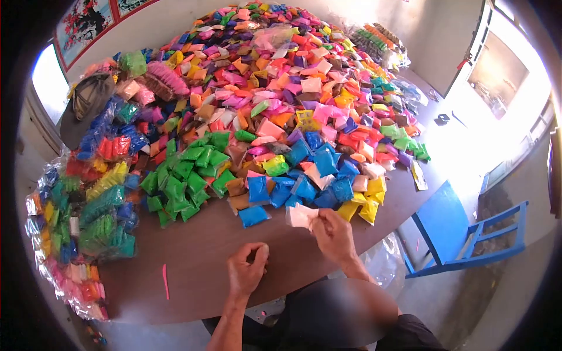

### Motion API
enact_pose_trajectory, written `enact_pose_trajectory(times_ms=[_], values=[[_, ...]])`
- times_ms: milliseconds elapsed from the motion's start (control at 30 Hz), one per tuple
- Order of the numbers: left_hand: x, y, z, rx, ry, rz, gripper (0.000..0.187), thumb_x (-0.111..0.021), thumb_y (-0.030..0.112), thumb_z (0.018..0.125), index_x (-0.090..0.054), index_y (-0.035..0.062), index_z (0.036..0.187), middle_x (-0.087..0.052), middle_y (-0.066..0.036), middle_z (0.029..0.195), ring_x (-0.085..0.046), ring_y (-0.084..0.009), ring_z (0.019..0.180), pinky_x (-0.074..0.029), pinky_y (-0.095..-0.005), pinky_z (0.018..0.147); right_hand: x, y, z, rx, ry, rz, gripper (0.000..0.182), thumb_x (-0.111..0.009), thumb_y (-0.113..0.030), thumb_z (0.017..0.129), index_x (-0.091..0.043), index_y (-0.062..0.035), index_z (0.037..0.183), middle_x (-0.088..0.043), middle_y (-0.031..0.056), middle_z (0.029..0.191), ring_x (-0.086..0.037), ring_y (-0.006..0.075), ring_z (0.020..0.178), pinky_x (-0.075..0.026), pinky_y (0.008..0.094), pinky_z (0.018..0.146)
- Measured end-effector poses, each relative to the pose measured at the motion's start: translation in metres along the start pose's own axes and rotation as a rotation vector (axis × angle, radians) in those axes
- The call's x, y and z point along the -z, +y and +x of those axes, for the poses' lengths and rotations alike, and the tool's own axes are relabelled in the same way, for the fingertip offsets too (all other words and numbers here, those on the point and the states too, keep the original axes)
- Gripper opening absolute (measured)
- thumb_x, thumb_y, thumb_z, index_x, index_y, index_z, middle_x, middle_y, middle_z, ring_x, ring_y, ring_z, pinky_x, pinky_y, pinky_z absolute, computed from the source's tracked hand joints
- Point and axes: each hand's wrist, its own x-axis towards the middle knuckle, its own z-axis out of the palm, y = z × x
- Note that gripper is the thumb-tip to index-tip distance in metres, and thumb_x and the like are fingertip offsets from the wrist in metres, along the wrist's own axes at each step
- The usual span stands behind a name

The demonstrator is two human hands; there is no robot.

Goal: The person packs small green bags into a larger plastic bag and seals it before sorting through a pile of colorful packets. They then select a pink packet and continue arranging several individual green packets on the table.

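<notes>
My right hand (pixel 335 235) pinches a pale pink packet (pixel 301 216) by its right end, just above the table (pixel 211 257) and in front of the blue packets (pixel 281 192). To its left, my left hand (pixel 248 269) is curled closed over the table's near side, and no object shows in its fingers. One blue packet (pixel 254 216) lies apart at the pile's front edge, beyond my left hand. Green packets (pixel 182 178) form a cluster to the left, and several yellow packets (pixel 370 205) lie right of the blue ones.
A large heap of mixed-colour packets (pixel 257 88) covers the back of the table. Clear bags of sorted packets (pixel 88 222) line the left side. A thin pink tool (pixel 165 282) lies at the front left. A blue chair (pixel 451 228) stands off the right edge.
</notes>
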Motion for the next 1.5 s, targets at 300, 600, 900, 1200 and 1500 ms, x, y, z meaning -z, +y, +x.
enact_pose_trajectory(times_ms=[300, 600, 900, 1200, 1500], values=[[-0.002, 0.005, -0.001, -0.012, -0.013, 0.091, 0.021, -0.074, 0.019, 0.105, -0.076, -0.0011, 0.109, -0.074, -0.005, 0.088, -0.066, -0.0085, 0.069, -0.054, -0.0255, 0.056, 0.002, -0.016, -0.018, 0.093, 0.013, -0.035, 0.019, -0.065, -0.011, 0.106, -0.065, 0.0030, 0.118, -0.073, 0.0113, 0.080, -0.070, 0.0130, 0.070, -0.054, 0.0301, 0.063], [-0.007, 0.007, -0.002, 0.024, 0.010, -0.004, 0.017, -0.073, 0.014, 0.105, -0.076, -0.0024, 0.108, -0.071, -0.002, 0.085, -0.064, -0.0064, 0.069, -0.053, -0.0240, 0.056, 0.016, -0.046, 0.104, 0.244, 0.200, -0.118, 0.028, -0.061, -0.015, 0.107, -0.058, -0.0003, 0.131, -0.075, 0.0204, 0.084, -0.076, 0.0382, 0.075, -0.058, 0.0467, 0.065], [-0.004, 0.006, -0.002, 0.061, 0.021, 0.005, 0.022, -0.072, 0.017, 0.106, -0.075, -0.0046, 0.108, -0.075, -0.009, 0.089, -0.067, -0.0105, 0.070, -0.054, -0.0265, 0.055, -0.006, -0.048, 0.087, 0.373, 0.280, -0.531, 0.033, -0.071, -0.017, 0.099, -0.067, -0.0128, 0.132, -0.067, 0.0175, 0.122, -0.073, 0.0417, 0.097, -0.059, 0.0519, 0.076], [-0.002, 0.002, 0.000, 0.082, 0.007, -0.014, 0.019, -0.072, 0.015, 0.106, -0.075, -0.0034, 0.107, -0.075, -0.008, 0.089, -0.067, -0.0099, 0.072, -0.055, -0.0263, 0.056, -0.082, -0.049, 0.097, 0.565, -0.110, -0.664, 0.025, -0.066, -0.013, 0.100, -0.076, -0.0146, 0.123, -0.075, 0.0119, 0.112, -0.076, 0.0350, 0.093, -0.059, 0.0467, 0.072], [-0.001, 0.004, 0.000, 0.065, -0.014, -0.081, 0.019, -0.071, 0.017, 0.107, -0.076, -0.0019, 0.110, -0.075, -0.008, 0.091, -0.067, -0.0090, 0.072, -0.056, -0.0265, 0.055, -0.108, -0.061, 0.128, 0.355, -0.415, -1.014, 0.052, -0.067, -0.016, 0.089, -0.065, -0.0081, 0.140, -0.075, 0.0203, 0.111, -0.075, 0.0409, 0.101, -0.058, 0.0542, 0.080]])
